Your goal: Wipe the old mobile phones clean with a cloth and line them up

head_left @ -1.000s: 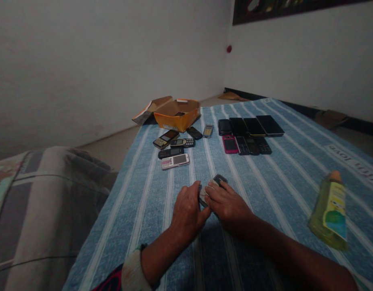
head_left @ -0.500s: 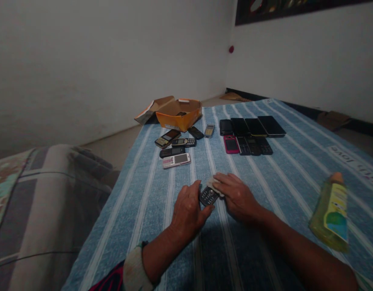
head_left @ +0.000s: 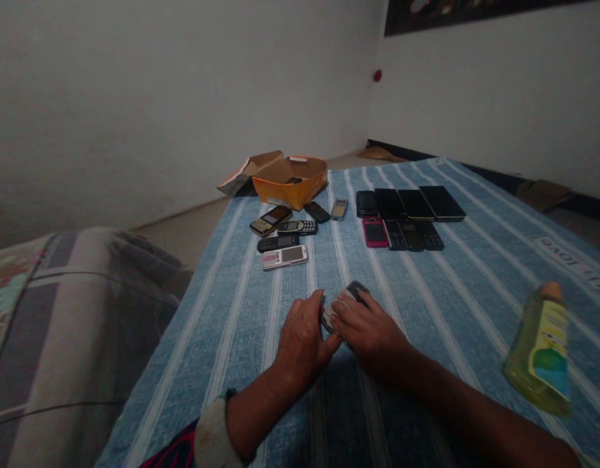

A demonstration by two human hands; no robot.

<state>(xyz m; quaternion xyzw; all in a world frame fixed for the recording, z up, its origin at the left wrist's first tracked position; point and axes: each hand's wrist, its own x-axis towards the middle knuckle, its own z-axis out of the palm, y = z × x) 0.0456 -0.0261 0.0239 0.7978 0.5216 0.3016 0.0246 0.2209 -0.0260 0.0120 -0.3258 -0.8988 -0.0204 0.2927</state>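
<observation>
A dark mobile phone (head_left: pixel 357 287) lies on the striped cloth between my hands, its far end showing. My left hand (head_left: pixel 303 335) grips the phone's near end between thumb and fingers. Pressed onto its keypad is a pale cloth (head_left: pixel 333 311), held under the fingers of my right hand (head_left: pixel 370 328). Most of the keys are hidden by cloth and fingers. Beyond my hands, a silver and pink phone (head_left: pixel 285 257) lies closest in a loose group of several phones.
Past the loose phones stands an open orange cardboard box (head_left: pixel 290 192). Two rows of phones, including a pink phone (head_left: pixel 374 233), lie at the right rear. A bottle of yellow-green liquid (head_left: pixel 541 351) rests at the right. The blue striped cloth (head_left: pixel 231 312) covers the surface.
My right hand has slid the cloth from the phone's far end down over its keypad, uncovering the far end. My left hand keeps its hold. The view has shifted slightly.
</observation>
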